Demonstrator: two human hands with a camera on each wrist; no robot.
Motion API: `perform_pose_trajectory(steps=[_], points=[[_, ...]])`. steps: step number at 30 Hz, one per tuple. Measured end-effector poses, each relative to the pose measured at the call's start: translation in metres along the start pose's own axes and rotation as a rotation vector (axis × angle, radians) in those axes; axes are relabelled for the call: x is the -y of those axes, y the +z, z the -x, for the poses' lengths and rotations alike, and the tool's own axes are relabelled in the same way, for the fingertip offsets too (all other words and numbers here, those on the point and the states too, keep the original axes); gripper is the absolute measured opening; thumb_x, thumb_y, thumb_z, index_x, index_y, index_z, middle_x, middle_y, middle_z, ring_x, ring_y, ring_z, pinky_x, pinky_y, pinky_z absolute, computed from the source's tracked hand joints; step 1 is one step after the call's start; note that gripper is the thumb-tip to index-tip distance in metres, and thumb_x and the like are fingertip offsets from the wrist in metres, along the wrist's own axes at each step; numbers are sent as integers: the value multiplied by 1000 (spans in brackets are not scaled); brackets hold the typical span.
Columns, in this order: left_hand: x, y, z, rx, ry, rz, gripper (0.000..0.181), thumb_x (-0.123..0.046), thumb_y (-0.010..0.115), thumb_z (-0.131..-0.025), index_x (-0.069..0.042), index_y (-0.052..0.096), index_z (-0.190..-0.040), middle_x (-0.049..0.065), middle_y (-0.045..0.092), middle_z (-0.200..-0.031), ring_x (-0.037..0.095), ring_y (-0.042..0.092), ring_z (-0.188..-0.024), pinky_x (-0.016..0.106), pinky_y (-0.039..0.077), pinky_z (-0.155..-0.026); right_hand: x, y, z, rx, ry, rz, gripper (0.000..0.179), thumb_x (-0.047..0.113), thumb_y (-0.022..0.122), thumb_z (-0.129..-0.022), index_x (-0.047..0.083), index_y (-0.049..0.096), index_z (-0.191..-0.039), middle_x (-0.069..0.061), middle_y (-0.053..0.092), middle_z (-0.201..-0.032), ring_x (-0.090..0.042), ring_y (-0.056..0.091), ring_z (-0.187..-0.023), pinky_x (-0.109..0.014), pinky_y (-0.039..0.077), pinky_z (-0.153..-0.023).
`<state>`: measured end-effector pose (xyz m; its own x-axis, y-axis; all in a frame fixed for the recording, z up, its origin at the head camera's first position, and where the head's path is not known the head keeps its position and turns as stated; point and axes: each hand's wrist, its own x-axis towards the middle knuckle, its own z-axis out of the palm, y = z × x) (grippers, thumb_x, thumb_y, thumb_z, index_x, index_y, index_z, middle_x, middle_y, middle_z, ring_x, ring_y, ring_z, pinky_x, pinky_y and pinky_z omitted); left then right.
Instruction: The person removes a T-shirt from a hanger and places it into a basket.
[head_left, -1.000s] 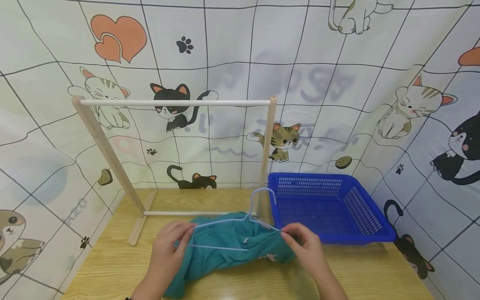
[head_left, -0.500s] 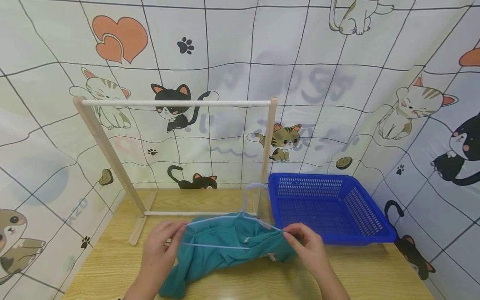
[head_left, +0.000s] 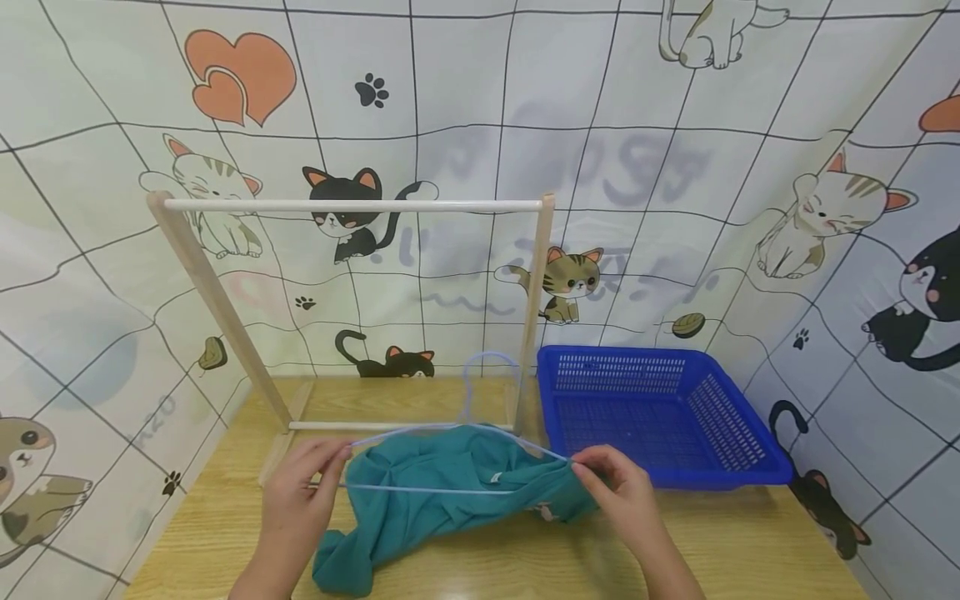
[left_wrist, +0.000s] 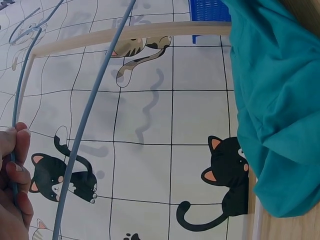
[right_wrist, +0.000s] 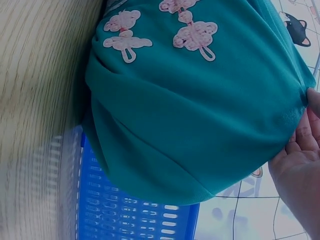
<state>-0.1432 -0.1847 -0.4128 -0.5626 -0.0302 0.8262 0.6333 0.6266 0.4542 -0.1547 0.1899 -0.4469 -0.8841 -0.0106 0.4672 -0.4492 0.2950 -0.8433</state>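
Note:
A pale blue-purple clothes hanger [head_left: 427, 489] spans both hands, its hook [head_left: 468, 383] pointing up. My left hand [head_left: 296, 492] pinches its left end, with the fingers also seen round the wire in the left wrist view. A crumpled teal shirt [head_left: 420, 467] with pink flower-shaped trims [right_wrist: 195, 37] hangs behind and below the hanger. My right hand [head_left: 622, 492] pinches the shirt's cloth at the hanger's right end, thumb on one side of the fabric. The lower bar's right part runs into the shirt and is hidden there.
A wooden rack with a white top rail [head_left: 352, 205] stands behind the hands at left. To its right sits a blue perforated basket [head_left: 660, 479] on the wooden table [head_left: 465, 575]. A cat-patterned sheet [head_left: 465, 275] covers the walls behind.
My left hand has moved left with the hanger's end. The hook has shifted left and a little upward. My right hand has stayed nearly still at the cloth.

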Motion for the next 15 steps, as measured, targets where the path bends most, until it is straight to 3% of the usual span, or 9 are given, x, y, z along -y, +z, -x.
perform_pose_trajectory(steps=[2,7,15], points=[[1,-1,-1,-16,14,4,17,10,71,-76,-1,73,-89,5,65,-81,-4,48,-71,9,40,-51,-1,-1,0,-3,-1,-6,15,-9,64,-83,3,65,-93,-2,67,-88,-1,61,-85,-15,50,-76],[1,-4,-2,-34,27,5,13,5,70,-80,-2,74,-90,5,66,-81,-2,49,-71,9,41,-57,-4,-3,1,-5,0,-23,16,-10,63,-83,2,64,-94,-2,66,-89,-1,60,-86,-15,50,-76],[2,-12,-3,-13,-56,-38,22,15,71,-73,-1,74,-88,2,66,-81,-3,47,-72,6,40,-63,-10,-6,3,-9,40,-34,9,-3,62,-87,0,64,-96,0,66,-89,-6,60,-83,-17,51,-73]])
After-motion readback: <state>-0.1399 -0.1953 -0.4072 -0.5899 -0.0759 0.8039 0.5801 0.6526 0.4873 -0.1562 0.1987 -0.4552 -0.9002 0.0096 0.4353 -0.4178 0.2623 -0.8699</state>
